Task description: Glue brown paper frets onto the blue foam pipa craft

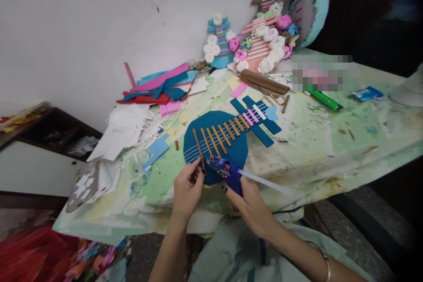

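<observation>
A blue lute-shaped cutout (194, 123) lies flat on the table before me, crossed by white strings and several tan strips (213, 141). Two pink strips and a white one sit across its neck. My left hand (190, 185) pinches the lower end of a thin brown strip (198, 147) that slants over the body's left part. In my right hand (253, 205) is a blue hot glue gun (228, 169), with a long translucent glue stick (264, 181) poking out of its back. The gun's nozzle is close to the strip's lower end; whether they touch I cannot tell.
Foam sheets (161, 83) in pink, blue and red are heaped by the wall, near white paper scraps (124, 128). Decorated instrument shapes (220, 48) with paper flowers lean at the back. Scissors (272, 97), a green cutter (325, 99) and a blue packet (367, 93) lie to the right.
</observation>
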The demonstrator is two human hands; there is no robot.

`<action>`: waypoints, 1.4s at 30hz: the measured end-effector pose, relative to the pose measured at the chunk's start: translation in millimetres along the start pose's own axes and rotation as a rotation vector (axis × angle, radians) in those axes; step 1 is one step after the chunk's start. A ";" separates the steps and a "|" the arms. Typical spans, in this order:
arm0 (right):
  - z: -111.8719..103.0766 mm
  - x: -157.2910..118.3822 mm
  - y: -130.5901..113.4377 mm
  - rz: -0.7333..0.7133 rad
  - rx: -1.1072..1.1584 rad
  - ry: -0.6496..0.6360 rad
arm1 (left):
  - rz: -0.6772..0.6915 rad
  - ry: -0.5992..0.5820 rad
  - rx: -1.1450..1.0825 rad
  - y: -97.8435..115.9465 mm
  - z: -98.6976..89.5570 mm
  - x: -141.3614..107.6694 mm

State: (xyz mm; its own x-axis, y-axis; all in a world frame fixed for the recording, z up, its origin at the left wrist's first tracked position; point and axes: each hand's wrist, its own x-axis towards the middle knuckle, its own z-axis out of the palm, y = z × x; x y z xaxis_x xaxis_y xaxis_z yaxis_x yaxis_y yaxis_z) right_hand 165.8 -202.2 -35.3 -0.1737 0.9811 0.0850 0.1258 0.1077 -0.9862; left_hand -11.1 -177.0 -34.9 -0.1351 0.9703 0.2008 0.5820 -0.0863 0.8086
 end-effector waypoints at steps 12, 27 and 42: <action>-2.7 -9.6 3.2 0.009 -0.111 -0.065 | -0.010 -0.002 -0.035 3.5 -0.3 0.8; -6.6 -18.7 5.2 0.050 -0.107 -0.113 | -0.018 0.004 -0.011 2.1 0.5 1.4; -10.9 -30.5 4.4 0.142 -0.113 -0.151 | -0.057 -0.006 -0.100 -4.3 0.9 1.8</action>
State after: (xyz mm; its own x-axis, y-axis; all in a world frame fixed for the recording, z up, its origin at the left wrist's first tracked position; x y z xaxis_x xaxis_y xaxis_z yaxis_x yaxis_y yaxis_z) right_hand 182.3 -229.9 -40.7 -0.2898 0.9534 -0.0843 0.2664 -0.0042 -0.9639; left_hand -13.2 -174.6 -38.5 -0.1600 0.9756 0.1500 0.4907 -0.0532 0.8697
